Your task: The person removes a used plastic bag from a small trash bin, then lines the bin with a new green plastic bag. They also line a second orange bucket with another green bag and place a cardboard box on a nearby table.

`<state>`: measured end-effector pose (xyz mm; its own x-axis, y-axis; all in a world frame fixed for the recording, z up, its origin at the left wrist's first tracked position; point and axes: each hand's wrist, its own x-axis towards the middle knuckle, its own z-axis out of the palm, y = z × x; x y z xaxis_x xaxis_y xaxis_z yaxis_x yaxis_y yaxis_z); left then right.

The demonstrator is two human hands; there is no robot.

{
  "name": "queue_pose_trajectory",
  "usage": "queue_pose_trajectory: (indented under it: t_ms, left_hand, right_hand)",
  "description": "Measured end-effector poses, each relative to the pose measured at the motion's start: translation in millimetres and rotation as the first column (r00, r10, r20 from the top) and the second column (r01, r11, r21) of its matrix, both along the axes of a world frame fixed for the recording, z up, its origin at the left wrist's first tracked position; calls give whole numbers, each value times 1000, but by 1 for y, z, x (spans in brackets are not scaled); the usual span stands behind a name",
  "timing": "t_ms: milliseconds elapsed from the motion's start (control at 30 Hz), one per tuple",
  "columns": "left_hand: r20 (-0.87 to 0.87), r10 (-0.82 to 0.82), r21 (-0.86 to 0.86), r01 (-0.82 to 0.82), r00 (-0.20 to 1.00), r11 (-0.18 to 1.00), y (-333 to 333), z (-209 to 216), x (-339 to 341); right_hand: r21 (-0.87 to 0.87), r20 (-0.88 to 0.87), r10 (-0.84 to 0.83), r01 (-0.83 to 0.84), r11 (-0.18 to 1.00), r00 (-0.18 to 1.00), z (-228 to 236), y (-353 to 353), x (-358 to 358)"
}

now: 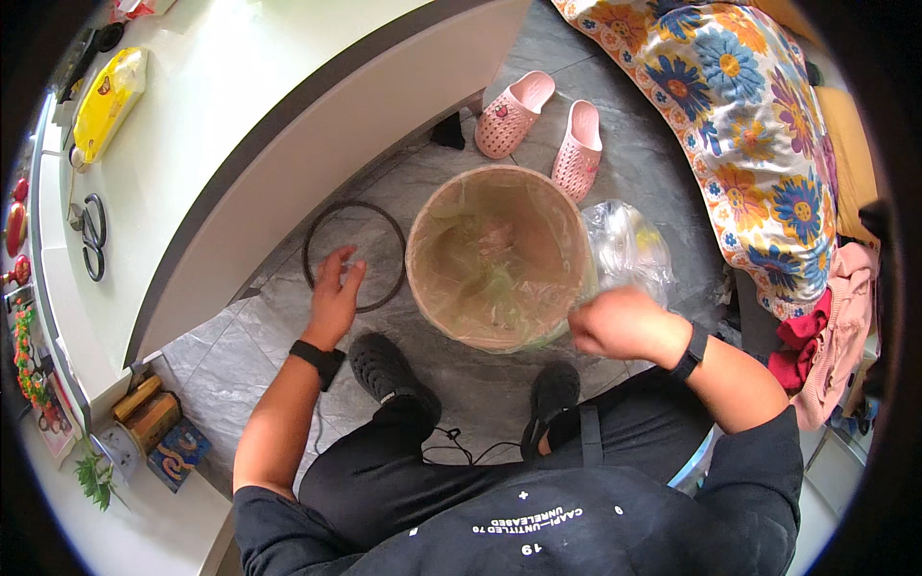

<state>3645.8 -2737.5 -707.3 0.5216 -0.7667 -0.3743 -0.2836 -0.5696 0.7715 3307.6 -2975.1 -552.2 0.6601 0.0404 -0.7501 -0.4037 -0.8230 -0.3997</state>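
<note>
A round trash bin (pixel 419 216) stands on the floor in front of me, lined with a thin, pale green clear plastic bag (pixel 480 278). The bag hangs over the bin's near right rim. My right hand (pixel 622 324) is closed in a fist beside that rim; its fingertips are hidden, so I cannot tell whether it holds the bag's edge. Left of the bin, a thin dark ring (pixel 396 235) lies on the floor. My left hand (pixel 336 293) hovers by the ring's near left side, fingers apart and holding nothing.
A clear plastic bundle (pixel 629 252) lies right of the bin. Two pink clogs (pixel 514 115) sit behind it. A curved white counter (pixel 230 115) with scissors (pixel 93 235) and a yellow packet (pixel 110 106) borders the left. Floral fabric (pixel 735 125) covers something at right. Black cables (pixel 461 444) lie between my feet.
</note>
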Motion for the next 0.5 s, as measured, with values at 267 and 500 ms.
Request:
queue_pose_trajectory:
  t_ms: [267,500]
  left_hand:
    - [259,-122,454,-9,958,891,104,-123,59]
    - [349,67,459,-233,935,857,108,-164,75]
  right_hand:
    - [121,103,-197,184,975,975,-68,30,-45]
    - [-106,-360,-462,457,883,810,-75,-27,-60]
